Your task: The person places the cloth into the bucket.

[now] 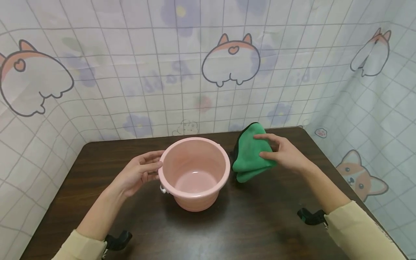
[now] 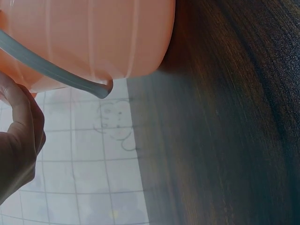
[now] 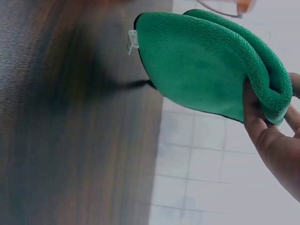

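A pink plastic bucket (image 1: 195, 204) stands upright on the table, its inside bare as seen from the head. My left hand (image 1: 134, 173) holds the bucket at the left side of its rim, with the fingers along the outer wall. In the left wrist view, the pale carrying handle (image 2: 56, 72) hangs down along the ribbed wall. Right of the bucket, my right hand (image 1: 286, 151) pinches a folded green cloth (image 1: 251, 148) with dark edging. The right wrist view shows the cloth hanging above the tabletop, with a small white tag (image 3: 133, 41) on its edge.
The dark wood-grain table (image 1: 208, 238) ends at a back edge just behind the bucket and cloth. Behind it and at both sides hangs a white grid-patterned sheet (image 1: 156, 104) with cartoon dogs. Black wrist straps (image 1: 118, 241) sit near both sleeves.
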Available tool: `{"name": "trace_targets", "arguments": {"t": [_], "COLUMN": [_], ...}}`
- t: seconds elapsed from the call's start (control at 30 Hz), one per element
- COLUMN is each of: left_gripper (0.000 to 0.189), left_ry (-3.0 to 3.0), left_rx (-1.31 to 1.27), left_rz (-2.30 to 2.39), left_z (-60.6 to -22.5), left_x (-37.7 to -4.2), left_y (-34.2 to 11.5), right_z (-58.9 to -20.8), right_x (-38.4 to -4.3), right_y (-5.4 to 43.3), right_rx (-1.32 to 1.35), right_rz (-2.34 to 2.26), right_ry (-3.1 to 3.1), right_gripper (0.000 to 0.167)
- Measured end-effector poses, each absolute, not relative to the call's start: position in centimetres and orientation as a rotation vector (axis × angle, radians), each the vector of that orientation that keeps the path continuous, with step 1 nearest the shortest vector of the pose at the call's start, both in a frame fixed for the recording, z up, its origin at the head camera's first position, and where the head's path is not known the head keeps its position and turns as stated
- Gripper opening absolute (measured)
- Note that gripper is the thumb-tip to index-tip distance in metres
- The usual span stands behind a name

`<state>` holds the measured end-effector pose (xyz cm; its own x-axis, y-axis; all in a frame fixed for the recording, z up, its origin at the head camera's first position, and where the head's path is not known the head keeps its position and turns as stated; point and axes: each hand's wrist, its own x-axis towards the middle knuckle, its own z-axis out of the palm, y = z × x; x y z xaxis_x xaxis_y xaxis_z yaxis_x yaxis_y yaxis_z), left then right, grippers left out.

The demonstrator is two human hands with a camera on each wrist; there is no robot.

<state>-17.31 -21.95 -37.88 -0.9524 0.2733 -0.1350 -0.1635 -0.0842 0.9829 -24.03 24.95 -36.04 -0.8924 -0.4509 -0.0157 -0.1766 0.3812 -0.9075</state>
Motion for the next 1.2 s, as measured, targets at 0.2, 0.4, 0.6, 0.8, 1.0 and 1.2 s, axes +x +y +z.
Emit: {"name": "trace_targets", "arguments": {"t": [0.2, 0.4, 0.6, 0.8, 1.0, 1.2], "left_gripper": [0.059, 0.058, 0.058, 0.058, 0.057, 0.056], "left_ry": [1.877, 1.869, 1.847, 1.825, 1.82, 1.823], "left_rx": [0.105, 0.102, 0.096, 0.079, 0.078, 0.076], "left_rz": [2.109, 2.105, 2.119, 2.141, 2.162, 2.181], "left_z": [-37.3, -37.1, -37.0, -37.2, -37.2, -37.5], "left_x": [-18.0, -18.4, -18.6, -18.3, -17.5, -16.6], "left_y": [-22.1, -22.2, -22.4, -22.3, -21.8, -21.2], "right_z": [-33.7, -31.1, -28.7, -27.1, -26.0, -24.9], "right_x": [-24.2, -23.9, -23.6, -22.8, -21.8, -21.3], "right_y": [24.6, 24.1, 23.4, 22.9, 22.6, 22.2], "right_rx": [-0.551, -0.545, -0.516, -0.598, -0.633, -0.686], "right_rz": [-1.539, -1.551, -1.581, -1.64, -1.711, -1.717], "right_ry": [2.364, 2.386, 2.402, 2.367, 2.366, 2.356], "right_gripper": [0.059, 0.059, 0.057, 0.055, 0.053, 0.053]}}
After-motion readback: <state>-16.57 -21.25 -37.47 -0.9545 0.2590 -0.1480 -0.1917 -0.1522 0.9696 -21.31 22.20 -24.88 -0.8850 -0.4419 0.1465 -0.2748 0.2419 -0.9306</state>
